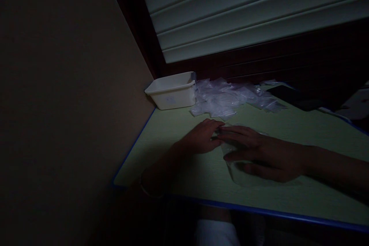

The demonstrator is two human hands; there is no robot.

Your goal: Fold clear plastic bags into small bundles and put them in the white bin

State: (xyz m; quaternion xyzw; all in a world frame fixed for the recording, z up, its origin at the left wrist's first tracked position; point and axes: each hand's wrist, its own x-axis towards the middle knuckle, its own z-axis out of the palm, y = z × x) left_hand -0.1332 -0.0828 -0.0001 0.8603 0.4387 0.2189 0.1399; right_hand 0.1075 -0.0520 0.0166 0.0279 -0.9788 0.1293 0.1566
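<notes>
A clear plastic bag (236, 177) lies flat on the pale green table, mostly covered from above. My left hand (201, 137) is at its upper left corner, thumb and fingers closed on the edge there. Across the bag stretches my right hand (265, 155), fingers extended and somewhat spread, palm down. Its fingertips meet those of my left hand at the corner. Dim light hides the bag's contents, if any.
Behind my hands, a loose pile of small clear plastic bags (221, 98) spreads beside a white plastic bin (175, 98). A dark flat object (296, 98) lies at the back right. The green table (173, 177) has a blue edge; a wall (72, 84) stands at left.
</notes>
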